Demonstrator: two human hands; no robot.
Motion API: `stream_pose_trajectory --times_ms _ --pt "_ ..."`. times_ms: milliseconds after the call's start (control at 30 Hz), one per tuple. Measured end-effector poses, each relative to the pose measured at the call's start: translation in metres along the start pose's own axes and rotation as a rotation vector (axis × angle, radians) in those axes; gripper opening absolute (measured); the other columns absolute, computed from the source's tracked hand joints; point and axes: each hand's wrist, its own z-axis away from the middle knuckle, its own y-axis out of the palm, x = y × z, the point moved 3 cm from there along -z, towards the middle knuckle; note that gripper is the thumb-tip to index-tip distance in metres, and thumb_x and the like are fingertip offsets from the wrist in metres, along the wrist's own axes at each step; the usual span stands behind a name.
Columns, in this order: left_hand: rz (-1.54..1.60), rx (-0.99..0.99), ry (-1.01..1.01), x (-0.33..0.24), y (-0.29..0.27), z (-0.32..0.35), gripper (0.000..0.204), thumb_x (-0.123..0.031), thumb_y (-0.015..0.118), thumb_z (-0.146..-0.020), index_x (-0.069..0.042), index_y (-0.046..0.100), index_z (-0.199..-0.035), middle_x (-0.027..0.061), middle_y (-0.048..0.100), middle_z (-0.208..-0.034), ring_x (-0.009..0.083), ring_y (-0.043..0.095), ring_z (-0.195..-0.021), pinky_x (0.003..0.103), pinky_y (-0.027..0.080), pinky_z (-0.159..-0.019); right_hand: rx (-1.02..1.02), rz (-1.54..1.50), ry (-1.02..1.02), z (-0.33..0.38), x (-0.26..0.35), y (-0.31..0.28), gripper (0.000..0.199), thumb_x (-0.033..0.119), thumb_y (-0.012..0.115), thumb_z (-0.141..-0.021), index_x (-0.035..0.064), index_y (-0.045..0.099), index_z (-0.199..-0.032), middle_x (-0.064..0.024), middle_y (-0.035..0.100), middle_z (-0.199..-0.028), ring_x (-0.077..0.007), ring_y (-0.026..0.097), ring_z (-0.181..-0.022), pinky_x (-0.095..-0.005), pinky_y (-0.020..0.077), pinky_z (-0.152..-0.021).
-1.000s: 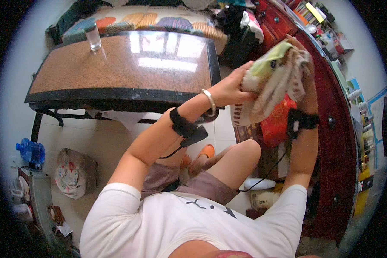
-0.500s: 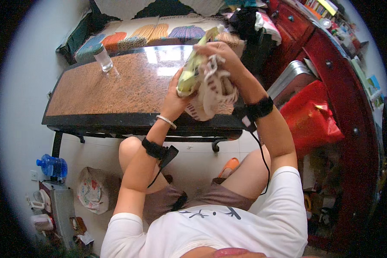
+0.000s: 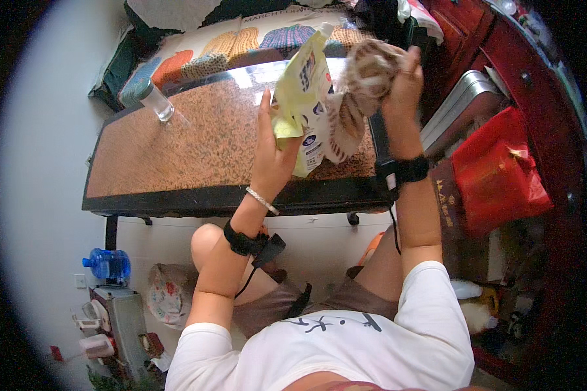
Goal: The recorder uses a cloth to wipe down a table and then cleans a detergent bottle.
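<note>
Here we sit at the low table point(image 3: 176, 156), both hands raised over its near right end. Our left hand point(image 3: 272, 153) grips the lower part of a yellow-green pouch point(image 3: 301, 91) with a white spout cap on top; the fingers wrap its back, thumb to the front, and the pouch stands nearly upright, off the table. Our right hand point(image 3: 401, 85) is clenched on a bunched brown-and-cream striped cloth point(image 3: 362, 85), which presses against the pouch's right side and hangs down beside it. Progress, as we judge it: the wiping looks under way, not finished, since the cloth is on the pouch and neither is set down. The cap looks closed, though we cannot be sure. A clear glass point(image 3: 155, 101) stands well apart on the table's far left. A red bag point(image 3: 496, 176) sits to our right.
</note>
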Motion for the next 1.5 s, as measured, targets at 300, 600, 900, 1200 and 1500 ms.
stream_pose_trajectory --times_ms 300,600,900,1200,1500 --pt "0.139 -0.321 -0.211 0.009 -0.003 0.010 0.036 -0.026 0.050 -0.093 0.005 0.052 -0.110 0.0072 0.060 -0.098 0.0136 0.055 -0.085 0.027 0.045 -0.075 0.430 0.553 -0.340 0.075 -0.050 0.034 0.046 0.036 0.050 -0.088 0.0030 0.045 -0.119 -0.0196 0.048 -0.117 -0.0338 0.044 -0.112 -0.0406 0.0341 -0.095" --pt "-0.277 -0.323 0.101 0.026 -0.020 0.020 0.024 -0.020 0.051 -0.091 0.003 0.057 -0.095 0.0062 0.059 -0.085 0.0107 0.053 -0.079 0.026 0.044 -0.068 0.537 0.710 -0.657 0.143 0.004 0.057 0.046 0.017 0.054 -0.084 0.0076 0.041 -0.127 -0.0159 0.039 -0.130 -0.0333 0.037 -0.122 -0.0430 0.0325 -0.100" --pt "0.081 -0.379 -0.469 0.009 -0.013 0.013 0.048 -0.041 0.048 -0.091 0.001 0.052 -0.114 0.0116 0.059 -0.108 0.0162 0.056 -0.095 0.031 0.044 -0.080 0.566 0.841 -1.011 0.096 -0.009 0.078 0.045 0.015 0.053 -0.080 0.0034 0.045 -0.123 -0.0111 0.044 -0.127 -0.0325 0.035 -0.124 -0.0417 0.0308 -0.104" --pt "0.244 -0.474 -0.388 0.014 -0.017 0.013 0.044 -0.040 0.046 -0.093 0.003 0.055 -0.102 0.0039 0.059 -0.089 0.0090 0.053 -0.077 0.024 0.043 -0.067 0.612 0.495 -0.127 0.057 -0.106 0.030 0.041 0.029 0.036 -0.092 0.0079 0.037 -0.128 -0.0238 0.044 -0.122 -0.0393 0.043 -0.114 -0.0415 0.0339 -0.099" --pt "0.355 -0.450 -0.379 0.022 -0.024 0.009 0.045 -0.041 0.046 -0.092 0.000 0.052 -0.109 0.0056 0.060 -0.097 0.0114 0.058 -0.084 0.025 0.049 -0.069 0.600 0.707 -0.471 0.131 -0.024 0.023 0.045 0.015 0.053 -0.077 0.0119 0.045 -0.121 -0.0173 0.046 -0.109 -0.0359 0.046 -0.103 -0.0440 0.0394 -0.091"
